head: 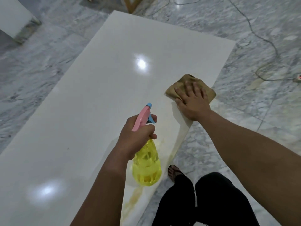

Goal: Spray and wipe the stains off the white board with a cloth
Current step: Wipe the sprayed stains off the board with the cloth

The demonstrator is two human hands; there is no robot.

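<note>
A large glossy white board (91, 101) lies flat on the floor. Yellowish stains (132, 199) run along its near right edge, under and below the bottle. My left hand (135, 136) grips the neck of a yellow spray bottle (147, 168) with a pink head and blue trigger, held above the board with the nozzle pointing away. My right hand (193, 101) presses flat, fingers straight, on a folded brown cloth (179, 84) at the board's right edge.
Grey marble floor (244, 128) surrounds the board. A cable (254, 32) runs across the floor at right to a power strip (298, 77). My legs in black trousers (211, 201) and a sandalled foot (173, 172) stand by the board's right edge. White furniture (13, 18) sits far left.
</note>
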